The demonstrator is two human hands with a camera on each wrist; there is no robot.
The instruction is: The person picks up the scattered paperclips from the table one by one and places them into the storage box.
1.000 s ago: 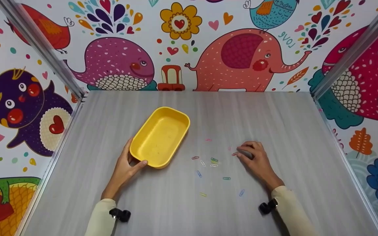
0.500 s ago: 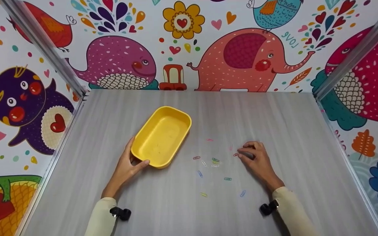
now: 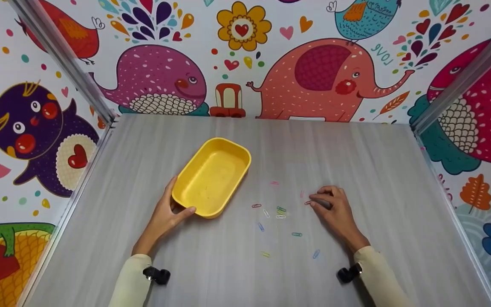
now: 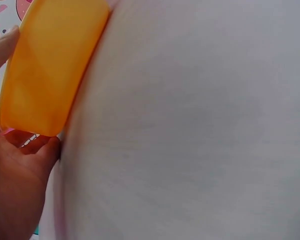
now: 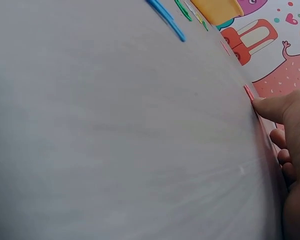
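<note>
Steadying the yellow rectangular plastic tub point(image 3: 213, 175), presumably against slipping, the left hand point(image 3: 164, 216) spans one corner, grip wide; the right hand point(image 3: 338, 209) pinches a small red paper clip point(image 5: 248, 92) at the grey table point(image 3: 356, 157).

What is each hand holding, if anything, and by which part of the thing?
The left hand grips the yellow container by its near left corner. The right hand is at one end of a red paper clip; whether it is pinched cannot be told.
</note>
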